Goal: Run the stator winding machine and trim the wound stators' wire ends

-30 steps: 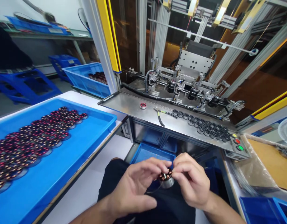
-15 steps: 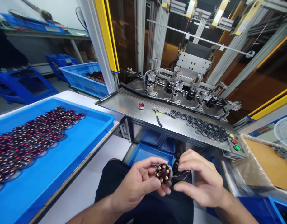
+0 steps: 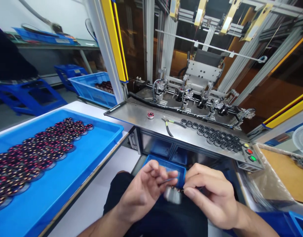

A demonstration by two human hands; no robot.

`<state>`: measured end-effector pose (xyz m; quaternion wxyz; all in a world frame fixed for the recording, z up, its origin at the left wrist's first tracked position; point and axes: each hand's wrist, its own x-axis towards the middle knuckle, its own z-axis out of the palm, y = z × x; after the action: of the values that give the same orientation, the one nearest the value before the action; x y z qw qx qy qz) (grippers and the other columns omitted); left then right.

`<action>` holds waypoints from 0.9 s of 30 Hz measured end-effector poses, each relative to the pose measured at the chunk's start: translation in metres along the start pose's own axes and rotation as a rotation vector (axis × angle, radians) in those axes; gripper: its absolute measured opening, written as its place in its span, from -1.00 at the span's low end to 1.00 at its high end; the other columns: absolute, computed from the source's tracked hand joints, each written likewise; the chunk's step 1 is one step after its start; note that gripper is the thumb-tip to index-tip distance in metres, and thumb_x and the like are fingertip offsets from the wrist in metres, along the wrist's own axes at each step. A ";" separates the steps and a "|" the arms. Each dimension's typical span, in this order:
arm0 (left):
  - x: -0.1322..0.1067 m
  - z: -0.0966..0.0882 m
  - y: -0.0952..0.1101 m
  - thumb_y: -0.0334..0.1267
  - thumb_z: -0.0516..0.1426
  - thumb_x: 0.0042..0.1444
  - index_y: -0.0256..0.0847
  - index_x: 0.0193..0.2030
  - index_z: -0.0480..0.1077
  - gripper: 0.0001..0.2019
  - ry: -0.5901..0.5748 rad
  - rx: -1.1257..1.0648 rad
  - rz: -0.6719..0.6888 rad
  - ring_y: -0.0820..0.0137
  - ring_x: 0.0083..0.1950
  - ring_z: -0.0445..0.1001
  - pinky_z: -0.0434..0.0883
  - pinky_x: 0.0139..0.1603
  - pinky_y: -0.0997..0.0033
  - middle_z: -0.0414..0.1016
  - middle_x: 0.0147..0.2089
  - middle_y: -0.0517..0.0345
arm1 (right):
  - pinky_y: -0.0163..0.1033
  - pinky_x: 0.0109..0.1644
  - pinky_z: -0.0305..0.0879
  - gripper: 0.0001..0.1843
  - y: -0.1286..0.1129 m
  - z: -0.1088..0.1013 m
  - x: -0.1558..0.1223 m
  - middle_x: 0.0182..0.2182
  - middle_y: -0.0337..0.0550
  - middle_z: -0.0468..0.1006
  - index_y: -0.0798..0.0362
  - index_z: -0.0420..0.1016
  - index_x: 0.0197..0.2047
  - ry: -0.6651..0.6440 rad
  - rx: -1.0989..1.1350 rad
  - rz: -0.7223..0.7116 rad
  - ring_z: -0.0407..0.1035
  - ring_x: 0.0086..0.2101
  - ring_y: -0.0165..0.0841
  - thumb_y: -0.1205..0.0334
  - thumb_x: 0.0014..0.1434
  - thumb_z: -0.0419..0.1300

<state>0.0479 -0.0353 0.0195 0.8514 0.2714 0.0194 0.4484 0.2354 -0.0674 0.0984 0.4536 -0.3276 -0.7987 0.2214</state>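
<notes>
A small motor stator [image 3: 173, 195] with copper windings hangs blurred between my two hands, above my lap. My right hand [image 3: 210, 194] is closed, thumb and fingertips pinched at the stator's right side where its thin wires come out. The wires themselves are mostly hidden by the fingers. My left hand [image 3: 146, 191] is open beside the stator, palm up with the fingers apart; a thin strand seems to run near its fingertips. Many wound stators [image 3: 43, 148] with red and copper coils lie in rows in the blue tray [image 3: 99, 154] to the left.
On the steel ledge [image 3: 129, 115] ahead are one red-wound stator [image 3: 150, 115], cutting pliers [image 3: 168, 126] and rows of black bare cores [image 3: 215, 136]. Behind stands a winding machine [image 3: 203, 85]. Push buttons [image 3: 249, 151] and a lined carton [image 3: 277, 171] are at right, a blue bin [image 3: 151, 161] below.
My left hand has let go of the stator and opened. The stator has tipped and dropped slightly, and my right hand has closed its pinch and come nearer to it.
</notes>
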 end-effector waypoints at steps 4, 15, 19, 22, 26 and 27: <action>0.009 -0.003 -0.010 0.23 0.14 0.14 -0.37 -0.19 0.54 -0.42 -0.088 0.029 -0.381 0.29 -0.30 0.61 0.52 -0.26 0.39 0.61 -0.29 -0.08 | -0.29 -0.39 0.42 -0.88 -0.003 -0.002 0.003 -0.49 -0.12 0.52 0.11 0.52 -0.23 -0.080 0.070 -0.032 0.40 -0.46 -0.39 0.43 0.26 0.15; 0.005 0.012 0.002 -0.27 0.44 -0.14 -0.02 -0.02 0.47 -0.50 0.028 0.117 0.066 0.20 0.15 0.49 0.45 0.09 0.30 0.49 0.06 0.11 | -0.28 -0.40 0.39 -0.83 -0.006 -0.001 0.002 -0.48 -0.12 0.52 0.14 0.51 -0.33 0.127 -0.088 0.082 0.41 -0.46 -0.39 0.52 0.22 0.15; 0.012 0.006 -0.005 0.13 0.24 0.09 -0.23 -0.05 0.50 -0.53 -0.029 0.037 -0.241 0.27 -0.13 0.58 0.49 -0.13 0.36 0.58 -0.15 -0.01 | -0.27 -0.38 0.41 -0.83 -0.004 -0.001 0.003 -0.51 -0.12 0.51 0.14 0.52 -0.33 0.054 0.029 0.052 0.41 -0.47 -0.38 0.48 0.24 0.13; 0.013 0.000 -0.014 0.21 -0.10 0.30 -0.40 -0.21 0.51 -0.35 -0.254 -0.031 -0.578 0.30 -0.49 0.56 0.43 -0.48 0.44 0.54 -0.49 -0.04 | -0.26 -0.38 0.42 -0.84 -0.002 -0.005 0.001 -0.47 -0.09 0.54 0.14 0.53 -0.28 0.012 0.023 0.030 0.42 -0.44 -0.36 0.48 0.24 0.13; 0.011 0.003 -0.016 -0.11 0.12 0.28 -0.22 0.02 0.43 -0.71 -0.174 0.032 -0.326 0.30 -0.37 0.64 0.48 -0.49 0.52 0.60 -0.28 0.02 | -0.28 -0.38 0.39 -0.83 0.000 -0.009 -0.004 -0.46 -0.10 0.53 0.15 0.52 -0.29 0.059 -0.048 0.053 0.41 -0.44 -0.38 0.54 0.22 0.14; 0.010 0.005 -0.014 -0.19 0.19 0.23 -0.17 0.07 0.42 -0.71 -0.128 0.068 -0.246 0.31 -0.28 0.65 0.52 -0.42 0.49 0.58 -0.18 0.03 | -0.29 -0.37 0.38 -0.83 0.000 -0.009 -0.005 -0.46 -0.10 0.52 0.15 0.52 -0.30 0.087 -0.066 0.070 0.41 -0.44 -0.39 0.55 0.21 0.14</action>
<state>0.0661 -0.0361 0.0194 0.8897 0.3240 0.0131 0.3216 0.2450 -0.0704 0.0995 0.4689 -0.3795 -0.7730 0.1963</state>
